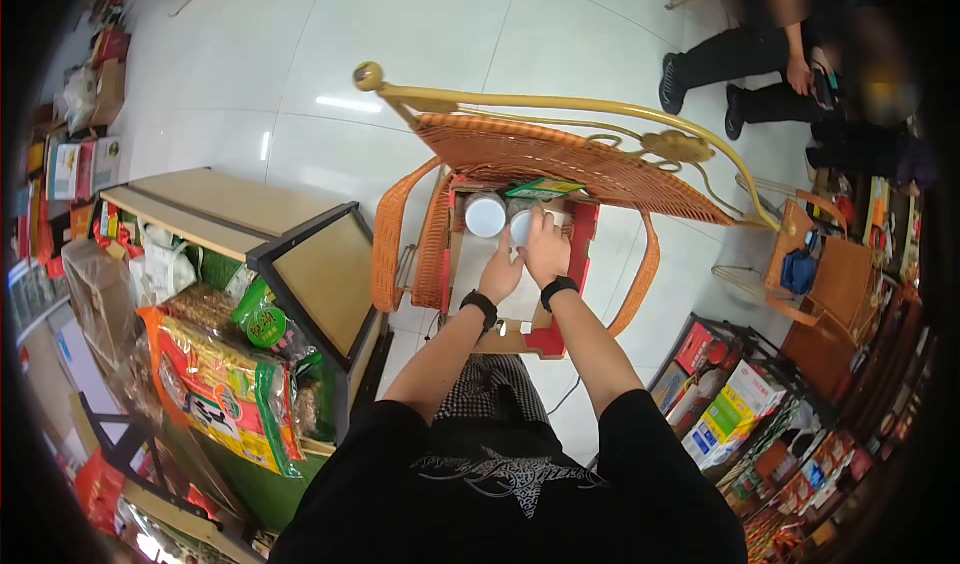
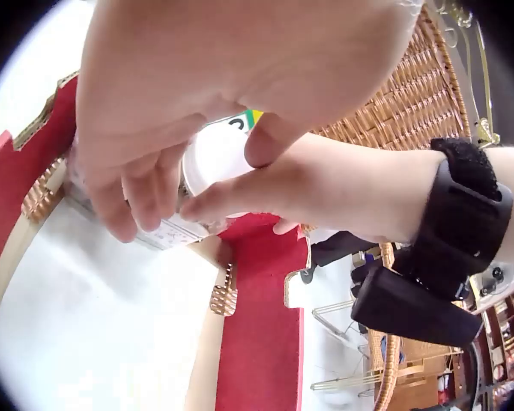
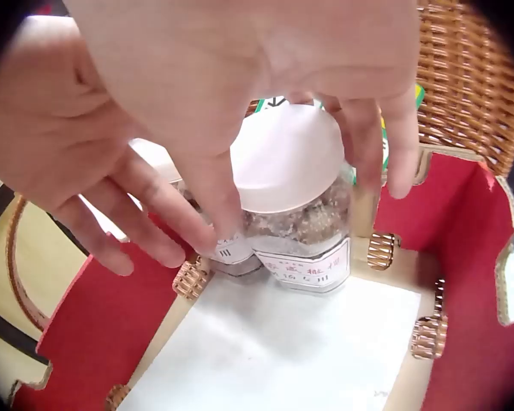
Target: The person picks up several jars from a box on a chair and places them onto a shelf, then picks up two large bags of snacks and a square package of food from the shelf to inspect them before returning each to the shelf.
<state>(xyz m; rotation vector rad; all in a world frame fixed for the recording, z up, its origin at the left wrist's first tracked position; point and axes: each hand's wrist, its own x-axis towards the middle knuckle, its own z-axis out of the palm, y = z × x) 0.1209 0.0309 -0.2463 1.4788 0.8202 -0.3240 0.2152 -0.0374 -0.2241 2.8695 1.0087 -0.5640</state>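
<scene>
Two clear jars with white lids stand side by side at the far end of a red cardboard box (image 3: 475,231). My right hand (image 1: 547,249) grips the right-hand jar (image 3: 304,227) from above, thumb on one side of its lid and fingers on the other. A printed label and brown lumpy contents show through this jar's wall. My left hand (image 1: 500,276) is beside it, its extended fingers reaching down close to the jars. The left-hand jar (image 1: 486,216) is partly hidden behind my hands in the right wrist view. A white sheet (image 3: 283,351) lines the box floor.
The box sits between the arms of a wicker chair (image 1: 640,179) with a gold metal frame. A green-and-yellow packet (image 1: 545,189) leans behind the jars. Shelving with bagged goods (image 1: 215,389) stands left, packaged boxes (image 1: 735,414) right. People in dark trousers (image 1: 730,64) are at upper right.
</scene>
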